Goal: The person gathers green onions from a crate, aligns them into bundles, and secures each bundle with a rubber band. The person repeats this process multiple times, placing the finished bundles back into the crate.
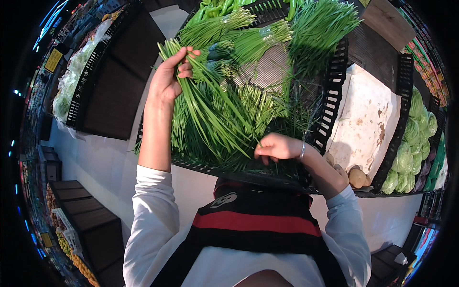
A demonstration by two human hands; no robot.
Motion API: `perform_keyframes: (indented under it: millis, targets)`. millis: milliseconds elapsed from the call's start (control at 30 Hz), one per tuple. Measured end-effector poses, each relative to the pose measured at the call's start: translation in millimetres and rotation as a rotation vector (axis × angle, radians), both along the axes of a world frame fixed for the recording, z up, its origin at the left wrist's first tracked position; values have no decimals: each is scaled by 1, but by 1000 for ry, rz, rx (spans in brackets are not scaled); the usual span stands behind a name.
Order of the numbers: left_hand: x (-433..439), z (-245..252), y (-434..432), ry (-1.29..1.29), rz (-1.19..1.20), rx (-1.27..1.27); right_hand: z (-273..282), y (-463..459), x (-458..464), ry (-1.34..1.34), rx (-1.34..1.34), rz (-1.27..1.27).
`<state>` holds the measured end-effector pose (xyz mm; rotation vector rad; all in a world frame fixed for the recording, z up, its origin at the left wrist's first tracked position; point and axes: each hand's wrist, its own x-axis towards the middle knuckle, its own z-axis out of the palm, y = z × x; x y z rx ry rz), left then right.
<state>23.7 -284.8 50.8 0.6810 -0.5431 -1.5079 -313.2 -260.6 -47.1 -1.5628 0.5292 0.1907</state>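
My left hand (175,70) grips a loose bunch of garlic chives (200,104) near the pale cut ends. The long green leaves hang down to the right, over more chives lying in a black plastic crate. At the leaf tips, my right hand (278,146) has its fingers closed on a thin chive leaf (259,143). Beneath the held bunch lie chives with cut ends facing right (256,104). Taped bundles of thin green stalks (265,36) rest farther back, and a larger leafy bundle (322,32) leans at the back right.
The slotted crate wall (331,89) rises right of the chives. Beyond it are a stained white sheet (362,118), potatoes (357,177) and wrapped green heads of cabbage or lettuce (407,158). Green peppers (218,9) lie at the back. A dark display stand (114,75) stands left across the aisle.
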Motion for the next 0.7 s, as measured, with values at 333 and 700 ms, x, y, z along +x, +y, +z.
perform_keyframes:
  millis: [333, 700]
  targets:
    - [9, -8, 40, -801, 49, 122, 1, -32, -5, 140, -877, -699]
    - [-30, -36, 66, -522, 33, 192, -15, -77, 73, -1, -641, -874]
